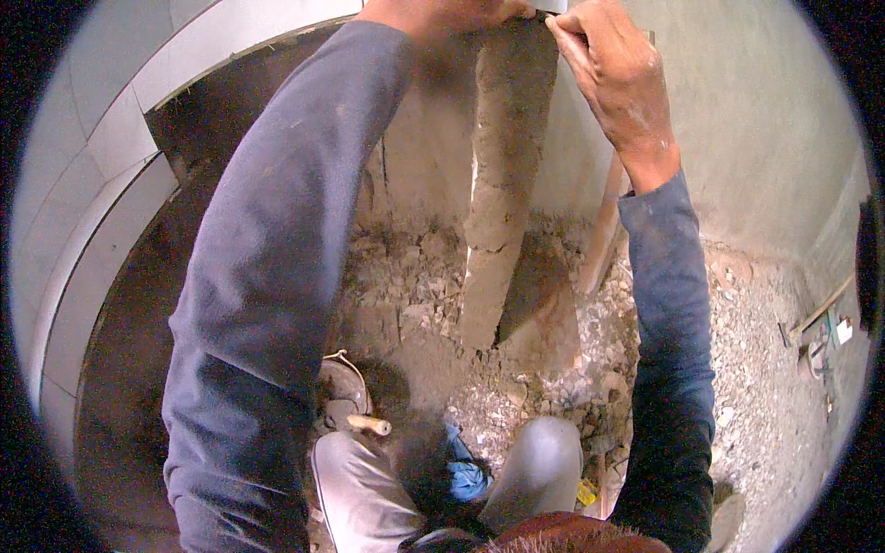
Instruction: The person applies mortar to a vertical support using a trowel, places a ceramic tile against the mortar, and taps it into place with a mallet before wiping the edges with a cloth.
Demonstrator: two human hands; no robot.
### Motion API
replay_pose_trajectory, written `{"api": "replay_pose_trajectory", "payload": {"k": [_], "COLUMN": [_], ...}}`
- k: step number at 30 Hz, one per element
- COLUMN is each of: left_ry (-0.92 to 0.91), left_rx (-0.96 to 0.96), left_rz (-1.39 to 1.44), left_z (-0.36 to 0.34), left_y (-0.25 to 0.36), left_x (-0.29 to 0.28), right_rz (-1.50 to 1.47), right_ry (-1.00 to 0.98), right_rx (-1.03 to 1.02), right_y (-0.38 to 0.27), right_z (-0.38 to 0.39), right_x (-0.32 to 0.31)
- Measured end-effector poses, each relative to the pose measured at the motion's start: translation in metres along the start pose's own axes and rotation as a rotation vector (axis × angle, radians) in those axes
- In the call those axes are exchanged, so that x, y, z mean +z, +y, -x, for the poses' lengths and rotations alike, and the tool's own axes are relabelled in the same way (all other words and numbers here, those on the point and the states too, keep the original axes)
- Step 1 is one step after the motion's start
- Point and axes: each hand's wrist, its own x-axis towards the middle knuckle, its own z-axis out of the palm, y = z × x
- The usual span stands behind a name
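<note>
Both my arms reach up to the top of a rough grey mortar-coated pillar [512, 166]. My right hand [613, 78] is at the pillar's upper right, with thumb and fingers pinched around something small I cannot make out. My left hand [447, 14] is at the upper left of the pillar, partly cut off by the picture's top edge. Its fingers look closed toward the pillar, and what they grip is hidden. A small pale piece [551, 5] shows between the two hands at the top edge.
Rubble [415, 267] surrounds the pillar's foot. A bucket [346, 382] and a wooden tool handle [371, 424] are near my left knee. Blue crumpled material [468, 479] lies between my knees. A wooden board [601, 240] leans right of the pillar. Tiled ledges [106, 240] curve along the left.
</note>
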Motion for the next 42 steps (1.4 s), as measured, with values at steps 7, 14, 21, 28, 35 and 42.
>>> {"api": "replay_pose_trajectory", "payload": {"k": [7, 14, 21, 28, 35, 42], "left_ry": [0.005, -0.05, 0.063, -0.033, 0.036, 0.052], "left_rx": [0.018, -0.003, 0.006, -0.014, 0.03, -0.061], "left_rz": [-0.066, -0.009, -0.121, -0.009, 0.067, 0.221], "left_z": [0.005, 0.002, 0.005, 0.01, 0.016, 0.017], "left_y": [-0.004, -0.004, 0.002, 0.0, 0.001, 0.009], "left_x": [0.001, -0.004, 0.003, -0.016, 0.022, 0.027], "right_rz": [0.034, -0.062, -0.047, -0.029, -0.073, -0.103], "right_ry": [0.009, 0.053, 0.044, -0.013, 0.018, 0.003], "right_rx": [-0.064, -0.024, -0.05, 0.007, -0.009, 0.122], "right_y": [-0.002, 0.006, 0.011, 0.001, 0.001, -0.002], "right_z": [-0.003, 0.015, 0.019, 0.011, 0.005, 0.006], "right_x": [0.003, 0.022, 0.03, 0.031, 0.034, 0.029]}}
